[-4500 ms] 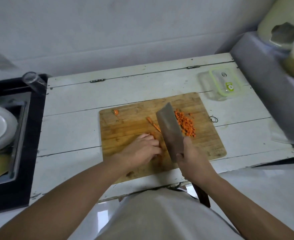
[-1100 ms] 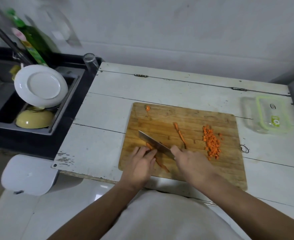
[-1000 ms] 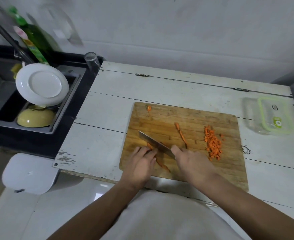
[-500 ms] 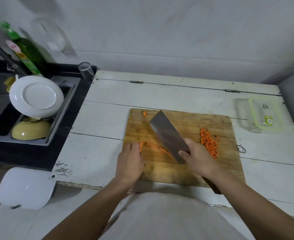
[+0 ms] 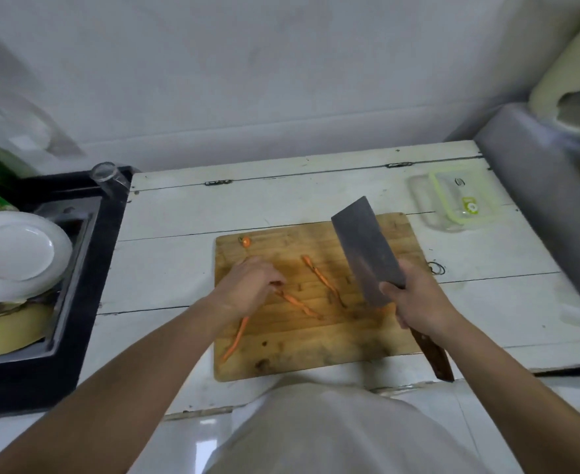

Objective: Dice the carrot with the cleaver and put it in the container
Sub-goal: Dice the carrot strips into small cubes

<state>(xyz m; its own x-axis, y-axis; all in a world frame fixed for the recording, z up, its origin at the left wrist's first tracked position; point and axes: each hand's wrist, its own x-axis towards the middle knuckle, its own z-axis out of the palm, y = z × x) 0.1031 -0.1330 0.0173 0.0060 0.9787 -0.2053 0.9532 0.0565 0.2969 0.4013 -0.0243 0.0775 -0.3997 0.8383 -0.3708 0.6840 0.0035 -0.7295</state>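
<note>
My right hand gripping the cleaver raised above the cutting board, my left hand pinching a carrot strip

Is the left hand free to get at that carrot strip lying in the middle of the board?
Probably yes. The carrot strip lies bare just right of the left hand, and the right hand holds the cleaver lifted off to the side.
</note>
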